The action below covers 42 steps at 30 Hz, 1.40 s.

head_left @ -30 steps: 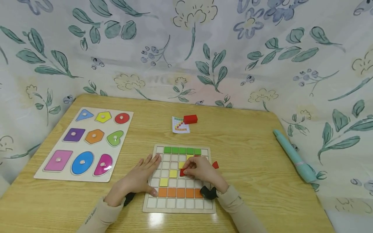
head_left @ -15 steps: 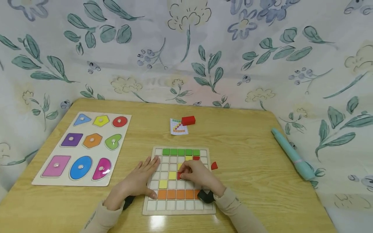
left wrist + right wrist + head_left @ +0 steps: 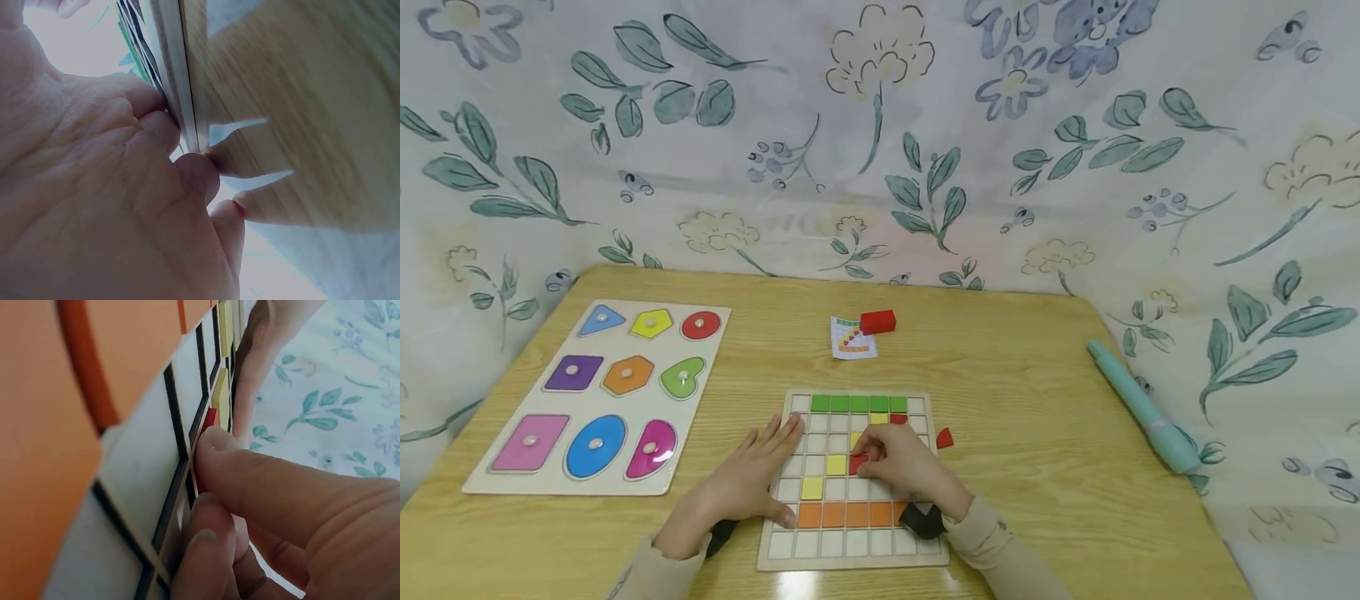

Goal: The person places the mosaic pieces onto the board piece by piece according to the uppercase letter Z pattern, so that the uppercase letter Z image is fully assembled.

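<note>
A pale grid board [image 3: 857, 544] lies on the table, holding a green row [image 3: 859, 403], an orange row [image 3: 833, 515] and a diagonal of yellow tiles [image 3: 836, 465]. My left hand [image 3: 741, 479] rests along its left edge, fingers straight and spread; in the left wrist view the fingertips touch the board's rim. Thumb and fingers of my right hand [image 3: 906, 462] pinch a red tile [image 3: 854, 464] at a cell right of a yellow tile. The right wrist view shows this red tile [image 3: 209, 417] mostly hidden by the thumb. Another red tile [image 3: 898, 419] sits higher up.
A loose red piece [image 3: 945, 437] lies right of the board. Behind it are a small pattern card [image 3: 853, 346] and a red block [image 3: 878, 322]. A knobbed shape puzzle [image 3: 587, 402] lies left, a teal pen-shaped object [image 3: 1142, 408] right. Floral cloth hangs behind.
The red tile has moved slightly left and settled lower against the board, beside the yellow tile, with my right hand. My left hand stays on the board's edge. The head view has tilted slightly.
</note>
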### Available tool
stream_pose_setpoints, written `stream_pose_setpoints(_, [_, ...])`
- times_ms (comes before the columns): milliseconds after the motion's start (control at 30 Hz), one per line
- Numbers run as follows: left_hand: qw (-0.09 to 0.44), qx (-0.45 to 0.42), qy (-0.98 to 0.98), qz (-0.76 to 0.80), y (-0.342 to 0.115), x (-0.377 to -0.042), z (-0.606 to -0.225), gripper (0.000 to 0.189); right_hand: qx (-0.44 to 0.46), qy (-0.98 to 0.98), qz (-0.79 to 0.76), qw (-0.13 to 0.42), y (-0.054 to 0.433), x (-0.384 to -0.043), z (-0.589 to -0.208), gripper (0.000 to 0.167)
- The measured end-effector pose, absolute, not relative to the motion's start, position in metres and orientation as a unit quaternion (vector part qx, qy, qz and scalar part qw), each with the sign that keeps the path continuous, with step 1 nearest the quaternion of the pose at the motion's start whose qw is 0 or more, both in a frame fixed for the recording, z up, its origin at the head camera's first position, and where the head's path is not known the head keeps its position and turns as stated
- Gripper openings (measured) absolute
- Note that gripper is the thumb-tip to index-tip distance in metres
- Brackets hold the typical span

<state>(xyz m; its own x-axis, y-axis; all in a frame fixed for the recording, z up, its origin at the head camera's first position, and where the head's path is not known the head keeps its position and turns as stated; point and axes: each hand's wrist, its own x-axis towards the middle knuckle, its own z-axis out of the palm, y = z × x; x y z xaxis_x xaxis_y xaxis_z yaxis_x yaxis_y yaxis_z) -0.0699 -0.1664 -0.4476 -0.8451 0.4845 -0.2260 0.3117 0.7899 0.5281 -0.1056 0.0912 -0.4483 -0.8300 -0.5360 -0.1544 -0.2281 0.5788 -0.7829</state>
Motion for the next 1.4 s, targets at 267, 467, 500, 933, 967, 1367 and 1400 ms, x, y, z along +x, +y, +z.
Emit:
stream_pose_setpoints(267, [0.184,0.213,0.927,0.249,-0.163,-0.072,-0.445,0.125,-0.233,0.85,-0.428,0.202,0.131,-0.13,-0.441,0.021])
stream_pose_setpoints(467, [0.191,0.206,0.929,0.241,-0.164,-0.071,-0.446,0.126,-0.176,0.862,-0.437,0.186,0.197,-0.146,-0.433,0.027])
stream_pose_setpoints(500, [0.19,0.207,0.929,0.24,-0.164,-0.071,-0.445,0.127,-0.171,0.867,-0.426,0.195,0.206,-0.147,-0.433,0.027])
stream_pose_setpoints(933, [0.186,0.207,0.926,0.254,-0.163,-0.071,-0.445,0.128,-0.154,0.892,-0.368,0.212,0.219,-0.147,-0.447,0.022])
stream_pose_setpoints(967, [0.187,0.208,0.926,0.254,-0.164,-0.071,-0.445,0.128,-0.163,0.891,-0.367,0.213,0.219,-0.147,-0.447,0.023])
stream_pose_setpoints(1367, [0.192,0.206,0.926,0.251,-0.164,-0.071,-0.446,0.126,-0.184,0.896,-0.363,0.176,0.207,-0.144,-0.447,0.014])
stream_pose_setpoints(1400, [0.192,0.207,0.926,0.249,-0.164,-0.072,-0.446,0.126,-0.187,0.893,-0.367,0.181,0.207,-0.144,-0.446,0.017])
